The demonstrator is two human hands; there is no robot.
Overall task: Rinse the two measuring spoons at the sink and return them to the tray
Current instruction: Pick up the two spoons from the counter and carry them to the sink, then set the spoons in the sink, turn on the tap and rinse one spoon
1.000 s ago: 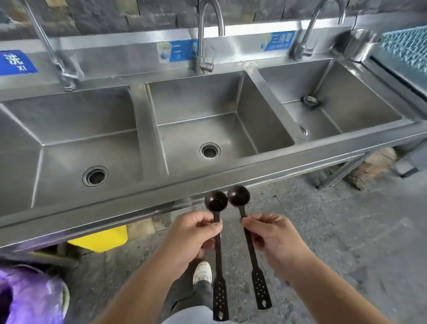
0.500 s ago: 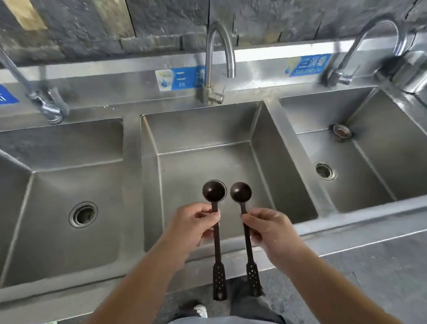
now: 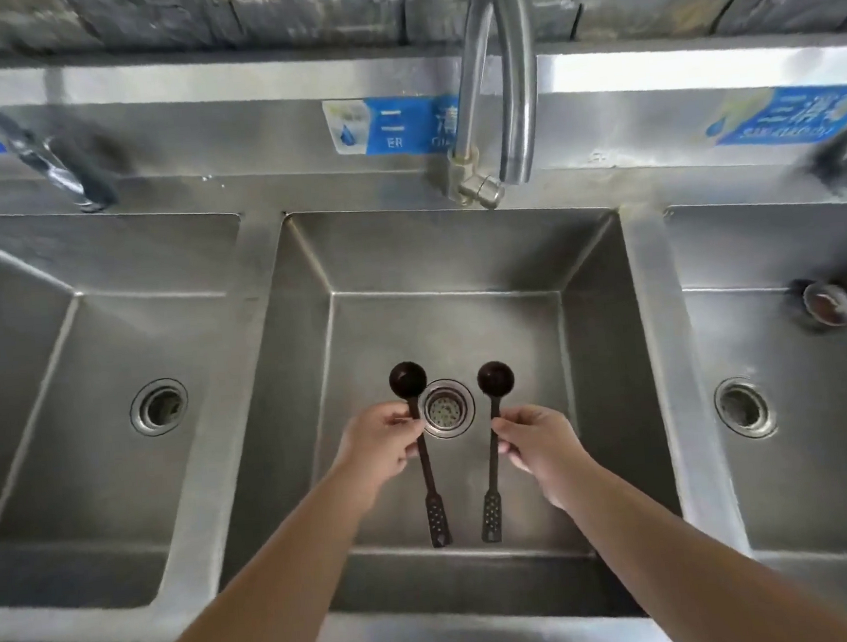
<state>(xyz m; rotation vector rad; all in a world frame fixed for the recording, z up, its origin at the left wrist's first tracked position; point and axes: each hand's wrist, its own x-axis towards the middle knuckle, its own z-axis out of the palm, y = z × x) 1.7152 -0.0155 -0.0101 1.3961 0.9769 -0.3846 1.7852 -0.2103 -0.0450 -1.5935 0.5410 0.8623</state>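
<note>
- I hold one dark measuring spoon in each hand, both over the middle basin (image 3: 436, 249) of a three-basin steel sink, bowls pointing away from me and perforated handle ends toward me.
- My left hand (image 3: 383, 445) pinches the left spoon (image 3: 425, 465) by its thin shaft, thumb and fingertips pressed together on it just below the bowl.
- My right hand (image 3: 534, 438) pinches the right spoon (image 3: 493, 459) the same way, fingers closed on the shaft.
- The two spoons are apart, roughly parallel, and the basin's strainer drain (image 3: 446, 409) shows between their bowls.
- The curved tap (image 3: 494, 87) stands behind the basin; no water shows at its spout.
- Behind the tap a blue label (image 3: 391, 125) reads "二" and "ER"; the rest is hidden by the tap.
- Another blue label (image 3: 790, 114) over the right basin (image 3: 803, 468) is too blurred to read fully.
- The left basin (image 3: 67, 450) has an open drain.
</note>
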